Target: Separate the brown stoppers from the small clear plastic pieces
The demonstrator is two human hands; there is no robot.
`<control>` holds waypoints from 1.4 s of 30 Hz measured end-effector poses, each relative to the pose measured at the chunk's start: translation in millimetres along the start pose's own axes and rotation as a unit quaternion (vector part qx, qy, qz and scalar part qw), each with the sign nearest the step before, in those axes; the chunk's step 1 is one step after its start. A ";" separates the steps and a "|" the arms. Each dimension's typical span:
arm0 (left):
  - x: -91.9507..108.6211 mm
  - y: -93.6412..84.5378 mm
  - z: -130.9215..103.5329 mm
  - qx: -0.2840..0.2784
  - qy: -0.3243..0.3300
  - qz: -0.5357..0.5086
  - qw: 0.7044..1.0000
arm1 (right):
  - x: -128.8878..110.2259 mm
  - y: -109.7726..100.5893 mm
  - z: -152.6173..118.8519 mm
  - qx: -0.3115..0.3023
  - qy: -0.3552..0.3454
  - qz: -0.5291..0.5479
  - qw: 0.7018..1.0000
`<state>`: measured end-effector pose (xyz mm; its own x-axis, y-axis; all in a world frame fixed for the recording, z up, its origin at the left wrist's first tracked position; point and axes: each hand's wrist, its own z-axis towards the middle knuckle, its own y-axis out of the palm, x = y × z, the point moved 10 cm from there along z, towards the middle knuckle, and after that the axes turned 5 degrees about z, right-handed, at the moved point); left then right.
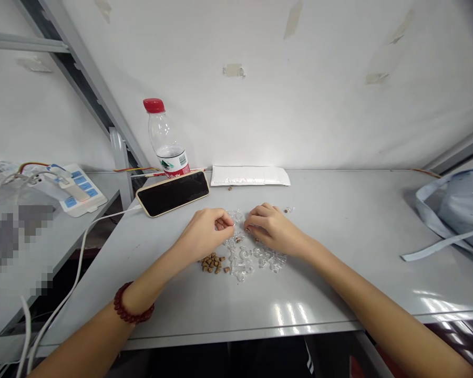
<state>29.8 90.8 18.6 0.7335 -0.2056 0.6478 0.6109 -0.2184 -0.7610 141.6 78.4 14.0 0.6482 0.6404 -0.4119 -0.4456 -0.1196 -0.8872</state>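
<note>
My left hand (209, 230) is closed above the grey table, its thumb and fingertips pressed together; what they hold, if anything, is too small to name. My right hand (268, 228) has its fingers curled down together at the far side of a heap of small clear plastic pieces (242, 260). Something tiny and brown shows at its fingertips, but I cannot make it out. Just below my left hand lies a pile of small brown cork-like pieces (212, 262). One more brown bit with clear plastic (287, 210) rests beyond my right hand.
A phone (173, 194) leans against a red-capped bottle (167, 142) at the back left. Along the wall lies a white packet (250, 176). A power strip (82, 191) with cables sits on the left table, and a grey-blue bag (461, 210) is at the far right.
</note>
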 end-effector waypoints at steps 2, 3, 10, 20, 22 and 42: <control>0.0 -1.0 0.0 0.007 0.001 -0.009 1.000 | 1.5 -0.6 0.4 0.004 0.004 -0.001 1.000; 0.2 -1.3 0.0 0.010 0.004 -0.012 1.000 | 2.4 -0.9 0.6 0.007 0.007 -0.003 1.000; 1.1 -1.9 -0.2 0.017 0.019 -0.024 0.999 | 4.4 -0.2 1.8 0.006 0.013 -0.006 1.000; 4.6 -7.7 -1.9 0.055 0.028 -0.185 0.981 | 5.7 -10.1 -2.3 0.070 0.089 0.369 0.923; 8.6 -10.1 -3.8 0.062 0.041 -0.199 0.977 | 7.1 -4.5 -3.1 0.060 0.120 0.457 0.879; 60.2 -15.1 -29.8 0.143 0.323 0.053 0.934 | 14.6 8.4 -6.9 0.032 0.191 0.574 0.796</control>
<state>55.8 53.3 70.1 0.5177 -0.7651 0.3828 0.6666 0.0802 -0.7411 151.6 81.5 -0.9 -0.0732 -0.1415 -0.9872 -0.9021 -0.4126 0.1260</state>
